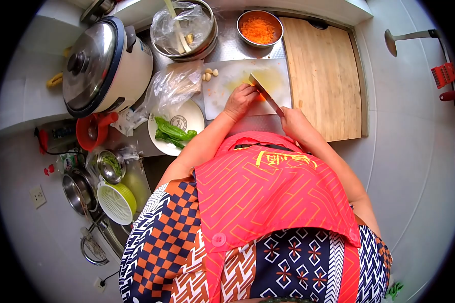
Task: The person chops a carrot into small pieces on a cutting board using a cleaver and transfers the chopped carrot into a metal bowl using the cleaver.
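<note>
My right hand (pixel 294 122) is closed around the handle of a kitchen knife (pixel 267 95), its blade slanting up and left over a white cutting board (pixel 216 103). Close against the blade, my left hand (pixel 241 99) has its fingers curled down on an orange piece of carrot (pixel 261 98), mostly hidden by the fingers and knife. Several peeled garlic cloves (pixel 208 76) lie at the board's left edge. Yellowish wet stains and small orange bits mark the board.
A metal bowl of chopped carrot (pixel 258 29) stands behind the board, a wooden board (pixel 324 81) to the right. On the left are a plate (pixel 159 144) with green peppers (pixel 172 132), a plastic bag (pixel 174 86), a pot (pixel 212 48) and a large cooker (pixel 131 76).
</note>
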`<action>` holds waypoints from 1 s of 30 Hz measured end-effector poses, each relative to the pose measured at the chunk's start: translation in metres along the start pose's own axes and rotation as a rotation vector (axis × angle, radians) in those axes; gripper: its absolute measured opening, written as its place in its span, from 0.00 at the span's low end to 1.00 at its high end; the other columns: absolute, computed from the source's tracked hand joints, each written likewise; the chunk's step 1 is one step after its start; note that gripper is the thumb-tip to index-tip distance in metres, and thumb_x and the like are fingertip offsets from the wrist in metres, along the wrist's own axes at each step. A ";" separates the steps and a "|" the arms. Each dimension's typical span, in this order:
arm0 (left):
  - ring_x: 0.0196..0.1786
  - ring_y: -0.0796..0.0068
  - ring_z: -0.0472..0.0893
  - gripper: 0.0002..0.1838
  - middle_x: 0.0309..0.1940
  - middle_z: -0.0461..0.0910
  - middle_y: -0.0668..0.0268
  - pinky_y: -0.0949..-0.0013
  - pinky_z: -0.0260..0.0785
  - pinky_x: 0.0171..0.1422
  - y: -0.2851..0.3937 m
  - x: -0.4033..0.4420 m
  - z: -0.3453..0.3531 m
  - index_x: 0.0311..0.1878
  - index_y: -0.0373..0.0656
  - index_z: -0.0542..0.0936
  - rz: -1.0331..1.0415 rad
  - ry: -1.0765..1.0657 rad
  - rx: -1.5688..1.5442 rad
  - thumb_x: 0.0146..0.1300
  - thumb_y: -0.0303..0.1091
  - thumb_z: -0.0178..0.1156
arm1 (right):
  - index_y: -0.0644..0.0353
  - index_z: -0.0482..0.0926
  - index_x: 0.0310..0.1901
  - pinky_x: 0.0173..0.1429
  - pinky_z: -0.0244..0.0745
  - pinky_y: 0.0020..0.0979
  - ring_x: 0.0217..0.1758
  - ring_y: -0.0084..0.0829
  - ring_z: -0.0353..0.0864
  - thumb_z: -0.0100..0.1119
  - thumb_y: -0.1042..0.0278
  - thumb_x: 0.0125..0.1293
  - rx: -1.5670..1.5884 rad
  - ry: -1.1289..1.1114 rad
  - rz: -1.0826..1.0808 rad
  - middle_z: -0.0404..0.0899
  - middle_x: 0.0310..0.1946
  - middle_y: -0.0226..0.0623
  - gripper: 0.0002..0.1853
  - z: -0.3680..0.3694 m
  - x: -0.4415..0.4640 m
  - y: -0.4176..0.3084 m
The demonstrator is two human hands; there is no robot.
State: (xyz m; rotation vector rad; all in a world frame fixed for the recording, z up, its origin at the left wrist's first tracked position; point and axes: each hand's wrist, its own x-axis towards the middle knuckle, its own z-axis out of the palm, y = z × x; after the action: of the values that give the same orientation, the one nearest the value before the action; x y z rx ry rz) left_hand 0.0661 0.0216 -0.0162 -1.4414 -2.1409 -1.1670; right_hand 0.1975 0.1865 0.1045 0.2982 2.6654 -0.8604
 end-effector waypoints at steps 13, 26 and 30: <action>0.46 0.64 0.78 0.10 0.41 0.81 0.65 0.65 0.73 0.50 0.005 0.007 -0.007 0.37 0.42 0.82 -0.022 0.010 -0.027 0.50 0.26 0.57 | 0.70 0.76 0.32 0.44 0.75 0.51 0.36 0.60 0.80 0.46 0.78 0.59 -0.070 0.009 -0.019 0.78 0.29 0.64 0.08 0.019 0.023 0.011; 0.45 0.63 0.79 0.11 0.42 0.81 0.65 0.66 0.74 0.50 0.010 0.009 -0.009 0.38 0.44 0.83 -0.073 -0.005 -0.040 0.50 0.25 0.59 | 0.68 0.75 0.33 0.43 0.75 0.52 0.36 0.61 0.79 0.47 0.77 0.59 -0.011 0.057 -0.014 0.77 0.28 0.64 0.07 0.022 0.021 0.016; 0.45 0.63 0.79 0.11 0.42 0.82 0.65 0.66 0.74 0.51 0.011 0.010 -0.011 0.38 0.44 0.83 -0.068 0.003 -0.024 0.50 0.24 0.59 | 0.68 0.76 0.33 0.43 0.75 0.51 0.36 0.61 0.79 0.47 0.76 0.59 -0.023 0.045 -0.006 0.77 0.29 0.63 0.08 0.022 0.022 0.016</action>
State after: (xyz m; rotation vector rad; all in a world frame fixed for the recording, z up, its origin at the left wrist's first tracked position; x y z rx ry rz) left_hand 0.0695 0.0211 0.0024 -1.3865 -2.1969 -1.2211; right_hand 0.1867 0.1882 0.0716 0.3083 2.7166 -0.8341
